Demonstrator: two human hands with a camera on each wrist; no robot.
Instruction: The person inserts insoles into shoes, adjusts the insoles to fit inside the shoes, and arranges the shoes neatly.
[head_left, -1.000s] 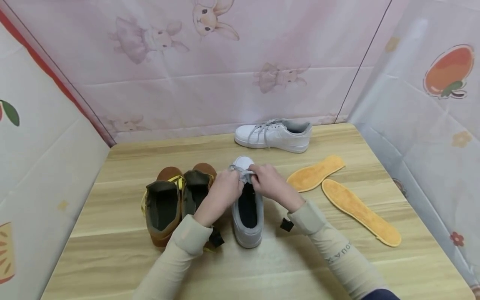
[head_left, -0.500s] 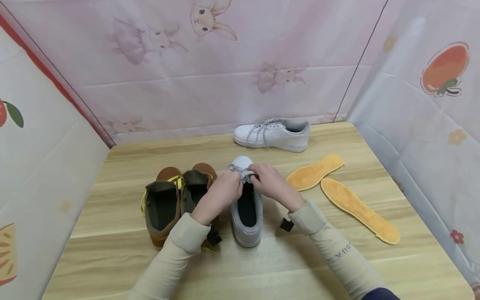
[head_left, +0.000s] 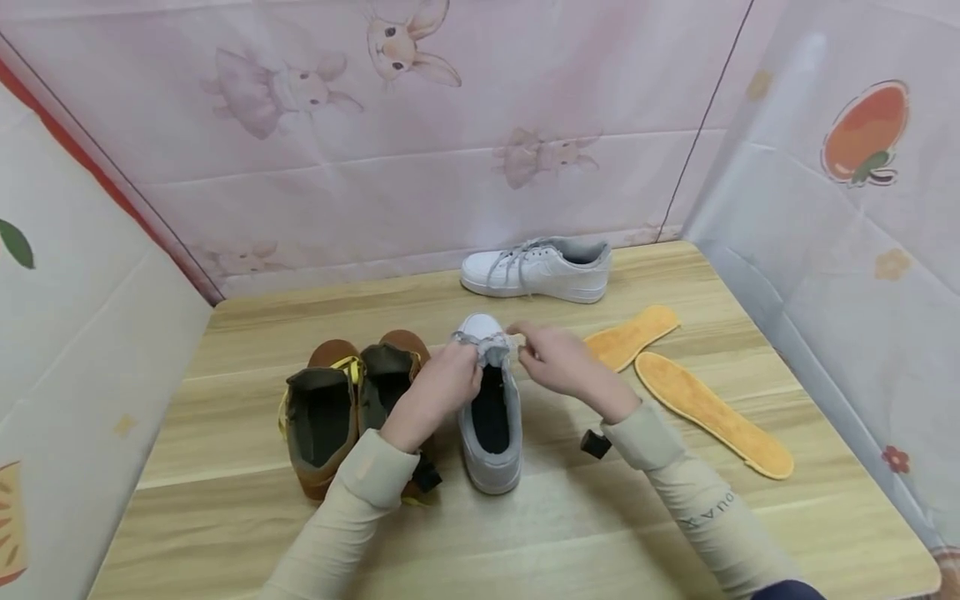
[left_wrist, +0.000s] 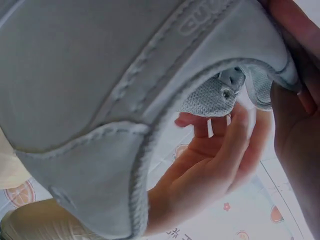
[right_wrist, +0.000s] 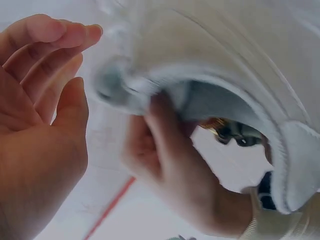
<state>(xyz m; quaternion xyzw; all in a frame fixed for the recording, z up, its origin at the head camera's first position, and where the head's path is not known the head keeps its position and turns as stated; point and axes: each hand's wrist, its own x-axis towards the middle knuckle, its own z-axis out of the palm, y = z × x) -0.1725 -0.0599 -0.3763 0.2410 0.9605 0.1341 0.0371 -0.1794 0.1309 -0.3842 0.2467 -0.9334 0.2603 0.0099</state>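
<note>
A white sneaker (head_left: 491, 471) with grey laces stands in the middle of the table, heel toward me. My left hand (head_left: 446, 382) pinches its left collar edge beside the grey tongue (head_left: 494, 348); the left wrist view shows thumb and fingers of this left hand (left_wrist: 300, 112) at the collar. Just right of the sneaker's opening is my right hand (head_left: 558, 362), off the shoe. Seen from the right wrist, this right hand (right_wrist: 47, 110) has loosely bent fingers with nothing between them, while the left hand (right_wrist: 172, 160) stays on the collar.
Left of the sneaker stand two brown shoes (head_left: 307, 471) with yellow laces. Another white sneaker (head_left: 543, 273) lies sideways at the back near the pink wall. Two orange insoles (head_left: 712, 412) are on the right of the wooden table (head_left: 225, 533).
My right hand has let go of the sneaker's tongue and lace area and moved slightly right. The left hand keeps its hold. The head view has shifted a little.
</note>
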